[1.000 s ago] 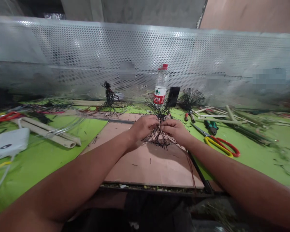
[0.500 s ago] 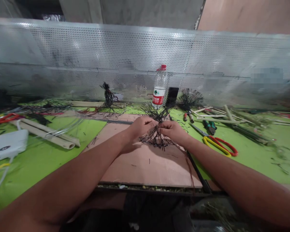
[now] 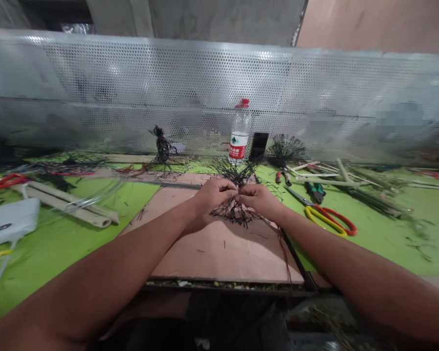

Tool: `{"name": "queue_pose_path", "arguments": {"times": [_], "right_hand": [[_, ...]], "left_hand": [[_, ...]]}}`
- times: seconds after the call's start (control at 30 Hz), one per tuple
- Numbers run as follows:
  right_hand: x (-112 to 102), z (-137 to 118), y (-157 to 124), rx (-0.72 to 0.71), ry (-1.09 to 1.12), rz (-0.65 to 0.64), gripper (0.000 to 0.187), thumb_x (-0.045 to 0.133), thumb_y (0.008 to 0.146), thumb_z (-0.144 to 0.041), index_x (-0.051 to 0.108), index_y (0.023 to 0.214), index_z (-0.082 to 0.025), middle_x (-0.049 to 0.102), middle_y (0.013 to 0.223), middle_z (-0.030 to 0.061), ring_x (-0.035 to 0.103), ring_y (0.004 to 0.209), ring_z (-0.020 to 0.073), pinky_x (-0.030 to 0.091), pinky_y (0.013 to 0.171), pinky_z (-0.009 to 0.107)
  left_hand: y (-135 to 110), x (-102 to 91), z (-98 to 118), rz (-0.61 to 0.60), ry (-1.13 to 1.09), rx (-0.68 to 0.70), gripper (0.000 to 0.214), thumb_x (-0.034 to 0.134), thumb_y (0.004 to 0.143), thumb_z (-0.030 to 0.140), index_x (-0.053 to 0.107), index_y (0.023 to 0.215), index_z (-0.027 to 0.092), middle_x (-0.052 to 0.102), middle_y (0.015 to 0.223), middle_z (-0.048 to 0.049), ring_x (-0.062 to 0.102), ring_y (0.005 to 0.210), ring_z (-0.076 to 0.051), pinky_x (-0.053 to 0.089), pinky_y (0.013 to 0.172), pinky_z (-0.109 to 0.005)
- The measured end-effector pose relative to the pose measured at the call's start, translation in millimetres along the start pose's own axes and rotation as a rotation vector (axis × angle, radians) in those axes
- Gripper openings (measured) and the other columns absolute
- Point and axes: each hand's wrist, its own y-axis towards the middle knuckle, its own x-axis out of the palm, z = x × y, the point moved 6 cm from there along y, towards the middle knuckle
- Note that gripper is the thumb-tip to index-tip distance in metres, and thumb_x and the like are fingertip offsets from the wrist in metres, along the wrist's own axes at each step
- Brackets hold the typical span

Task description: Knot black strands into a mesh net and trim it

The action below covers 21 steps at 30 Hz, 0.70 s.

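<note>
A bundle of thin black wiry strands (image 3: 237, 213) stands on the pinkish board (image 3: 219, 258), flaring out above and below its narrow middle. At that middle my left hand (image 3: 216, 193) is closed in a pinch from the left. My right hand (image 3: 259, 199) pinches the same spot from the right, and the fingertips of both hands meet. The fingers cover the bundle's waist, so any fine strand or tie between them cannot be made out.
Right of the board lie scissors (image 3: 327, 219) and green-handled pliers (image 3: 315, 192). A water bottle (image 3: 239, 136) and a black phone (image 3: 259, 145) stand behind. Further left are another dark bundle (image 3: 163, 146), pale bamboo tubes (image 3: 73, 207) and a white power bank (image 3: 12, 217).
My two hands have come closer together at the bundle's middle, the right fingertips moving left to meet the left ones. The whole view has shifted slightly.
</note>
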Motion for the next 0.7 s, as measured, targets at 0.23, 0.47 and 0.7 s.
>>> {"name": "queue_pose_path", "arguments": {"times": [0.23, 0.47, 0.7], "right_hand": [[-6, 21, 3, 0.149, 0.258, 0.107, 0.035, 0.057, 0.076, -0.048, 0.048, 0.059, -0.018, 0.040, 0.048, -0.0056, 0.031, 0.043, 0.0078, 0.022, 0.043, 0.024], [-10, 33, 5, 0.249, 0.108, 0.138, 0.026, 0.058, 0.072, -0.037, 0.050, 0.057, -0.017, 0.041, 0.045, -0.0055, 0.032, 0.041, 0.0075, 0.022, 0.043, 0.024], [0, 31, 2, 0.289, -0.007, -0.036, 0.019, 0.056, 0.070, -0.031, 0.064, 0.067, -0.014, 0.043, 0.048, -0.0049, 0.032, 0.045, 0.0078, 0.025, 0.046, 0.023]], "left_hand": [[4, -12.1, 3, 0.062, 0.025, 0.011, 0.015, 0.055, 0.078, 0.028, 0.059, 0.073, 0.014, 0.053, 0.061, 0.0013, 0.049, 0.054, -0.009, 0.040, 0.053, -0.021], [5, -11.3, -15, 0.039, 0.037, -0.056, 0.018, 0.060, 0.072, 0.029, 0.064, 0.075, 0.012, 0.058, 0.066, -0.0010, 0.051, 0.055, -0.009, 0.042, 0.054, -0.022], [-1, -4.0, -22, 0.029, 0.065, -0.243, 0.021, 0.062, 0.069, 0.027, 0.067, 0.081, 0.010, 0.059, 0.059, -0.0014, 0.050, 0.049, -0.009, 0.038, 0.049, -0.021]]}}
